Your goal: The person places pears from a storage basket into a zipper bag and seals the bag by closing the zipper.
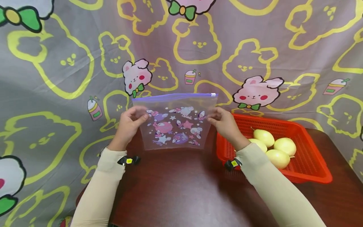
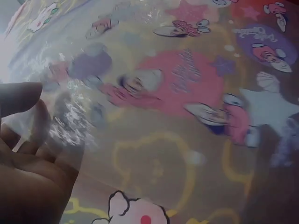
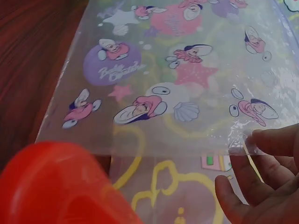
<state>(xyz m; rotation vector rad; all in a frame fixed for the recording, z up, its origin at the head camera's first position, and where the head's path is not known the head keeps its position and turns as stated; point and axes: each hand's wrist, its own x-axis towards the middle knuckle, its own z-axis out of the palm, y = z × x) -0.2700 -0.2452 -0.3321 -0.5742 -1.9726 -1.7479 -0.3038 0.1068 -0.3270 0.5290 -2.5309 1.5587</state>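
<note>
A see-through zip bag (image 1: 175,126) with pink, purple and white cartoon prints is held up in front of me, upright above the table. Its purple zip edge is on top, with a white slider (image 1: 213,94) at the right end. My left hand (image 1: 131,124) pinches the bag's left side between thumb and fingers. On the right side my right hand (image 1: 225,123) pinches the other edge the same way. In the right wrist view the thumb and forefinger (image 3: 275,140) grip the film, and the other fingers curl behind it.
A red plastic basket (image 1: 314,157) stands on the right of the dark wooden table (image 1: 175,189), beside my right forearm. Several pale yellow round fruits (image 1: 285,146) lie in it. Behind the table hangs a grey cloth (image 1: 198,31) with cartoon prints.
</note>
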